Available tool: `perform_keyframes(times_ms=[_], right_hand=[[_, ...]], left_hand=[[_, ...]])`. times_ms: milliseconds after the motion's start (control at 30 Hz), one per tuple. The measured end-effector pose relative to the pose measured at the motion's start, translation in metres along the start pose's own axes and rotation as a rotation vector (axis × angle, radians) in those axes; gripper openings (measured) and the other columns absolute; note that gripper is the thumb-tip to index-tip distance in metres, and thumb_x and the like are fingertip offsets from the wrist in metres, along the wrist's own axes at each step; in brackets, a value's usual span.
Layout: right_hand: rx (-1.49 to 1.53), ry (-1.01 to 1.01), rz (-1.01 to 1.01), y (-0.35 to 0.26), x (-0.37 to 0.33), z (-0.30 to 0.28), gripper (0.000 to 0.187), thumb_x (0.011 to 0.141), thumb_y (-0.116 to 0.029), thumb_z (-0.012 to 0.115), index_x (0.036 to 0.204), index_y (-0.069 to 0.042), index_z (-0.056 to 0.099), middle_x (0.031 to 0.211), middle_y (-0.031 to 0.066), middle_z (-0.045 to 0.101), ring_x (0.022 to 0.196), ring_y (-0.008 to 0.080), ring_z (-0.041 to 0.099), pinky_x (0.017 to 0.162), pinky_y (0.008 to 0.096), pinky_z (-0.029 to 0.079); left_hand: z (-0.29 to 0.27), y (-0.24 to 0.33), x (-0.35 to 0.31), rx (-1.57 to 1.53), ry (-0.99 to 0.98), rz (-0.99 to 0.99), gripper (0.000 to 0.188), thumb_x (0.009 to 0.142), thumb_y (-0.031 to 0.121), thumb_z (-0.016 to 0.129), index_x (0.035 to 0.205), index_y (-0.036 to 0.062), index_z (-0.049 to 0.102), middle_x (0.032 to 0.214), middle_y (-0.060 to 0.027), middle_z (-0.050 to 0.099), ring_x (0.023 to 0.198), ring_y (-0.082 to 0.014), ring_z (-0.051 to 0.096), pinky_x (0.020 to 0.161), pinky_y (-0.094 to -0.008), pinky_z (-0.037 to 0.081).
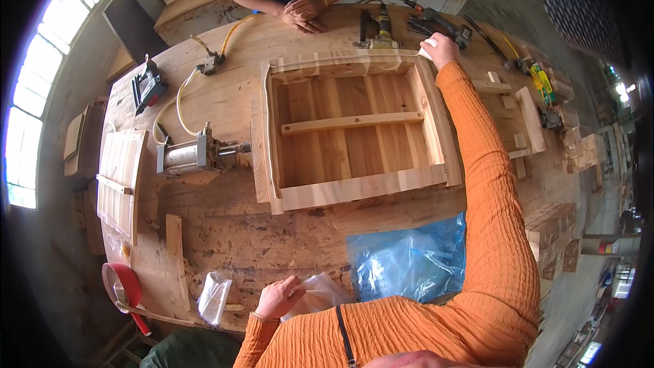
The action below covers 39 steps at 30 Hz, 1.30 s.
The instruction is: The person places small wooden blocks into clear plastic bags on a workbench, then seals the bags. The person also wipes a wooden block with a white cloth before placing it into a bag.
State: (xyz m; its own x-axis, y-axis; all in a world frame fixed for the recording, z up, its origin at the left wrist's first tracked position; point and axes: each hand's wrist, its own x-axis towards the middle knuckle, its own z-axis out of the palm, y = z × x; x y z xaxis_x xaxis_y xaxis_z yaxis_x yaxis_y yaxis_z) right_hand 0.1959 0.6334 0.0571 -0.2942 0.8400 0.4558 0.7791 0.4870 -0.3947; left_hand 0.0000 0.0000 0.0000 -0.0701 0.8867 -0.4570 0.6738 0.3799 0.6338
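Pale wood is forming the open box [364, 187], lying on the workbench [225, 238]. The right hand [446, 49] is holding a white wad [427, 48] (cloth, perhaps) at the box's far right corner, its arm [492, 163] extended, presumably for reach. Before the box, the left hand [277, 299] is curling at clear plastic [320, 293]; whether gripping, I cannot tell. One cylinder [184, 156] is facing the box's left side, probably for pressing; one crossbar [354, 123] is spanning inside.

Orange top [409, 327], crinkled rib texture; long slvs [494, 170] same col.; thin blk strip [345, 335] down frt.
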Motion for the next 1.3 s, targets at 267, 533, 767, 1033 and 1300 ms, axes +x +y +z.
perform_keyframes(times_ms=[267,533,767,1033,1300], right_hand=[[0.019,-0.023,-0.047,0.001,-0.01,-0.006,0.029,0.07,-0.033,0.072,0.078,-0.006,0.064,0.075,0.0149,0.065,0.07,0.0307,0.064,0.064,0.0383,0.049],[0.073,-0.1,-0.051,0.008,-0.043,-0.025,0.03,0.072,-0.032,0.07,0.078,-0.003,0.063,0.074,0.0174,0.064,0.069,0.0309,0.063,0.064,0.0387,0.049],[0.064,-0.188,0.028,0.001,-0.088,-0.055,0.029,0.073,-0.032,0.069,0.082,-0.005,0.064,0.08,0.0181,0.065,0.076,0.0338,0.064,0.068,0.0409,0.05],[0.093,-0.236,0.015,-0.006,-0.148,-0.092,0.028,0.075,-0.03,0.068,0.079,-0.003,0.062,0.077,0.0179,0.064,0.072,0.0319,0.063,0.066,0.039,0.049],[0.102,-0.266,0.026,-0.01,-0.203,-0.129,0.027,0.076,-0.028,0.067,0.076,-0.002,0.06,0.074,0.0178,0.063,0.07,0.0326,0.063,0.064,0.039,0.048]], left_hand=[[0.0,0.002,0.001,-0.002,0.011,-0.003,0.026,0.083,0.033,0.061,0.092,0.0094,0.055,0.077,-0.0129,0.064,0.073,-0.0319,0.063,0.061,-0.0401,0.049],[0.003,0.001,-0.001,0.001,0.031,0.021,0.025,0.082,0.03,0.062,0.092,0.0084,0.054,0.077,-0.0141,0.064,0.074,-0.0343,0.062,0.061,-0.0418,0.048],[0.007,-0.002,-0.001,-0.001,0.067,0.057,0.025,0.081,0.029,0.062,0.092,0.0087,0.054,0.077,-0.0148,0.063,0.073,-0.0355,0.061,0.06,-0.0433,0.048],[0.01,-0.001,-0.003,-0.003,0.092,0.074,0.024,0.081,0.029,0.062,0.092,0.0084,0.054,0.079,-0.0144,0.063,0.075,-0.0352,0.061,0.061,-0.0429,0.047],[0.013,-0.003,-0.005,0.008,0.099,0.074,0.025,0.081,0.027,0.064,0.094,0.0076,0.054,0.08,-0.0155,0.062,0.076,-0.0363,0.061,0.062,-0.0418,0.047]])
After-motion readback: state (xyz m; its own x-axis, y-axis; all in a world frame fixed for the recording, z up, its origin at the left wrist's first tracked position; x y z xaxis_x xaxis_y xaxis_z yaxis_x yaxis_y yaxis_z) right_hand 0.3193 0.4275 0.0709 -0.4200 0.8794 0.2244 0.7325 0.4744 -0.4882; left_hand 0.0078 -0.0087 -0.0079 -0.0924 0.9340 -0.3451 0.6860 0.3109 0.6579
